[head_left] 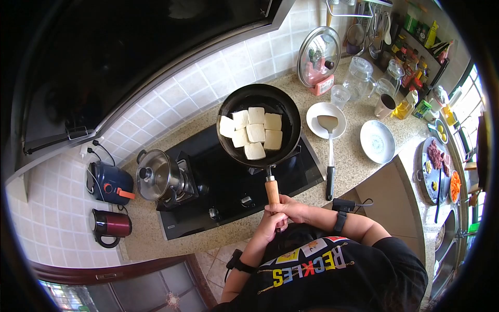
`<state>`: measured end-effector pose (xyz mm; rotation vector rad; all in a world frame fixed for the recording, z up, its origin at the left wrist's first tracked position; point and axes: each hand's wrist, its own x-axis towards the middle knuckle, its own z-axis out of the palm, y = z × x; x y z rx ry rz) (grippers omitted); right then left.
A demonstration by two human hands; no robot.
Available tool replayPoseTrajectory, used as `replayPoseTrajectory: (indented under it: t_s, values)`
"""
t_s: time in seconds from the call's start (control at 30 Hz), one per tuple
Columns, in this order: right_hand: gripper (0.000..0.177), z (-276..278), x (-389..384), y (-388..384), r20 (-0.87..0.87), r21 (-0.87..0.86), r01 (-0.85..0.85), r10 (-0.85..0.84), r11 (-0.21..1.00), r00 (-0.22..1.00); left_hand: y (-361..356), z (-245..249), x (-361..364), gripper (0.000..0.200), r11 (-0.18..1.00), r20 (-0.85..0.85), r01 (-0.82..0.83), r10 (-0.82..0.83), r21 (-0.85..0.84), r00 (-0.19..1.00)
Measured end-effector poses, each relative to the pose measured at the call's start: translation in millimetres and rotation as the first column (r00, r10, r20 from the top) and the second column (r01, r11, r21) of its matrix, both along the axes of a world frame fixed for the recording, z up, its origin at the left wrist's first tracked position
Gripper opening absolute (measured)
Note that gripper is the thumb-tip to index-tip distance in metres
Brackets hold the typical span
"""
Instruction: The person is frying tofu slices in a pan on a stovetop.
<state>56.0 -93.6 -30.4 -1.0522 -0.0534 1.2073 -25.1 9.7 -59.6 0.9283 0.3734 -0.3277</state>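
Note:
A black frying pan [291, 112] with a wooden handle [272, 191] sits over the right burner of the stove. Several flat white slabs, which look like tofu [255, 132], lie close together in it. My right hand [289, 209] is wrapped round the lower end of the handle. Overlapping it from the left, my left hand [272, 224] is closed at the handle's end, partly hiding it. To the right, a spatula [330, 151] with a black grip rests its blade on a white plate [318, 112].
A lidded steel pot [155, 176] stands on the left burner of the black stove [208, 192]. An air fryer [110, 182] and red kettle [112, 228] are further left. On the right are a patterned plate [378, 141], glass jug [358, 80] and round board [429, 169] with meat.

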Motion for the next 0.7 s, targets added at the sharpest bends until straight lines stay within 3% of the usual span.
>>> replayPoseTrajectory:
  t_s: [0.7]
  values:
    - [0.048,-0.3,0.3,1.5,0.002,-0.010,0.009,-0.009,1.000,1.000,1.4,2.6,1.4,0.006,1.000,-0.004,0.008,-0.008,-0.018,1.000]
